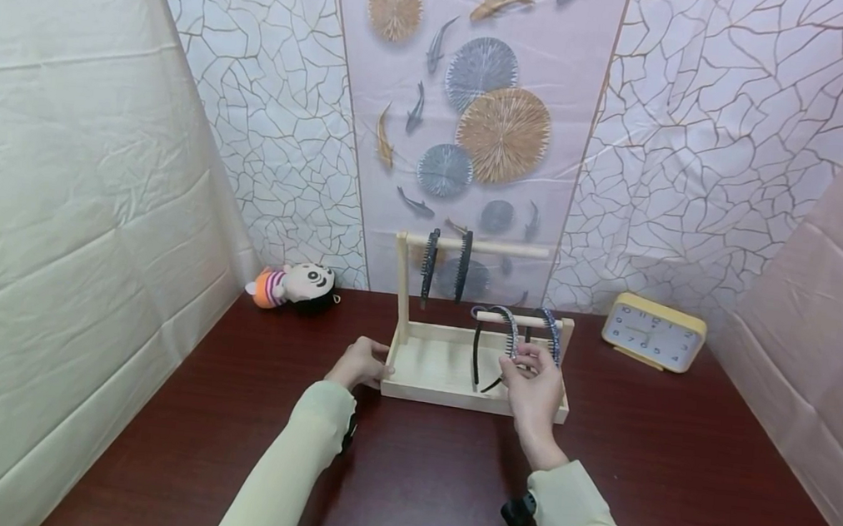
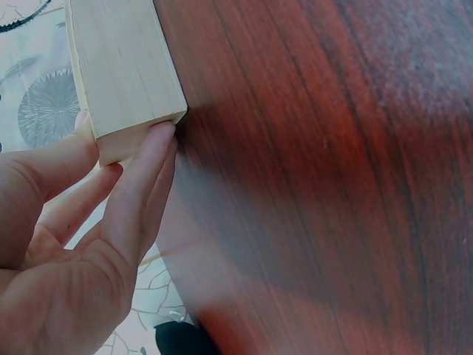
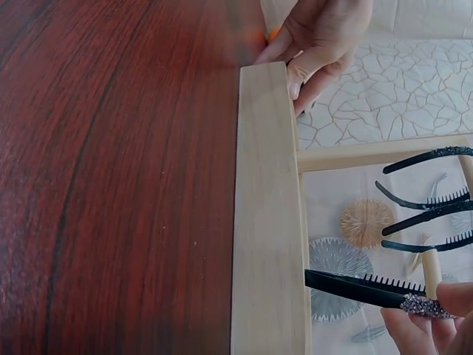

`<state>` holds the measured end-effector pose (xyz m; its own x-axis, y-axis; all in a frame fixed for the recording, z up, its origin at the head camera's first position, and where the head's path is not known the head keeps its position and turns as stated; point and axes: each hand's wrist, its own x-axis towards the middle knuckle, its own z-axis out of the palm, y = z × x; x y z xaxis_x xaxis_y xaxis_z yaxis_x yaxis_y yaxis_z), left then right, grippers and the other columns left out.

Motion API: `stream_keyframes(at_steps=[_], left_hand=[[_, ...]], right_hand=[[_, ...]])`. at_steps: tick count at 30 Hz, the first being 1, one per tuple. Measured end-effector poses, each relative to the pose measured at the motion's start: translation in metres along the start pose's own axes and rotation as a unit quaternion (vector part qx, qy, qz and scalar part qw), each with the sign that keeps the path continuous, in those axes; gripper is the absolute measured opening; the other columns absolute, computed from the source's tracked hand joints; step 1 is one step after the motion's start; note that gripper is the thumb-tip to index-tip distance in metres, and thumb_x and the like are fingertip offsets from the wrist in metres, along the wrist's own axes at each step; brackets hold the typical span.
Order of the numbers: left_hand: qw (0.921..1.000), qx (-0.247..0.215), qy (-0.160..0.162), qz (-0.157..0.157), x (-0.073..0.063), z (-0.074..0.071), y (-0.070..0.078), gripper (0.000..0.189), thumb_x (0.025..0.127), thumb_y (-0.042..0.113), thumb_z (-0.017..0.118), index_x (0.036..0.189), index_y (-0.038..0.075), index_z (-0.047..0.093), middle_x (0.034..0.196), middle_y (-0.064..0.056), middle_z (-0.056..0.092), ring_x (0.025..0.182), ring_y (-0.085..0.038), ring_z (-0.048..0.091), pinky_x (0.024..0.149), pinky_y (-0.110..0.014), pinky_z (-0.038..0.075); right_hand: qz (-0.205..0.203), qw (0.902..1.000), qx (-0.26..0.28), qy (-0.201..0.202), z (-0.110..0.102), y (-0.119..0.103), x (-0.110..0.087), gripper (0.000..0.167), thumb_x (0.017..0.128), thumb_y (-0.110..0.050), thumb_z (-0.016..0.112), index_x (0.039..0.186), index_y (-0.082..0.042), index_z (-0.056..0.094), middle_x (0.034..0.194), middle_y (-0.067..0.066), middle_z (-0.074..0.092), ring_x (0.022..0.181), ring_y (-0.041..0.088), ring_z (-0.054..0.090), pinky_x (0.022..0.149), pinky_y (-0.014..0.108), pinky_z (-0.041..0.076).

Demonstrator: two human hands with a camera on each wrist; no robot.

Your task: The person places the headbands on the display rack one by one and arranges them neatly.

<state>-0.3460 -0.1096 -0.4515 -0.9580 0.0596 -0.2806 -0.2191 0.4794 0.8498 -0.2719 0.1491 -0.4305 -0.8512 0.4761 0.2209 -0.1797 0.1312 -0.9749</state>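
Note:
A pale wooden headband rack [image 1: 440, 397] with a shallow tray and two bars stands on the table. My left hand [image 1: 362, 364] grips the tray's left end, its thumb at the rim and fingers against the end wall [image 2: 126, 139]. On the lower bar hang two glittery toothed headbands. My right hand [image 1: 536, 394] pinches the left one [image 1: 511, 335] by its sparkly part; in the right wrist view that headband [image 3: 355, 289] shows black with teeth. The other glittery headband [image 1: 552, 333] hangs farther right. Two dark headbands, one [image 1: 463, 267] right of the other [image 1: 429, 265], hang from the upper bar.
A yellow-framed clock [image 1: 654, 332] stands at the back right of the dark red wooden table [image 1: 417, 480]. At the back left lies a plush doll [image 1: 295, 285]. Patterned cloth hangs behind, and plain cloth [image 1: 82, 183] borders the sides.

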Motion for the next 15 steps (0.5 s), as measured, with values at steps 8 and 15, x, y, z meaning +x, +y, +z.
stream_keyframes(at_steps=[8,15], left_hand=[[1.0,-0.007,-0.001,-0.005,0.0018,0.0012,0.0012,0.05,0.089,-0.001,0.069,0.137,-0.002,0.054,0.106,-0.025,0.067,0.088,-0.03,0.072,0.068,-0.039,0.063],[1.0,-0.006,-0.002,0.001,-0.0008,0.0002,-0.0006,0.049,0.088,0.0,0.07,0.135,-0.002,0.056,0.1,-0.023,0.069,0.082,-0.028,0.072,0.068,-0.039,0.063]], right_hand=[[-0.022,0.9985,-0.046,0.018,-0.0028,0.0025,-0.0004,0.025,0.083,-0.002,0.075,0.107,-0.002,0.066,0.096,0.021,0.07,0.065,-0.008,0.059,0.057,0.01,0.053],[-0.03,0.9981,-0.051,0.02,-0.0026,0.0066,0.0009,0.024,0.084,-0.002,0.073,0.107,-0.001,0.065,0.097,0.021,0.071,0.065,-0.009,0.058,0.058,0.008,0.052]])
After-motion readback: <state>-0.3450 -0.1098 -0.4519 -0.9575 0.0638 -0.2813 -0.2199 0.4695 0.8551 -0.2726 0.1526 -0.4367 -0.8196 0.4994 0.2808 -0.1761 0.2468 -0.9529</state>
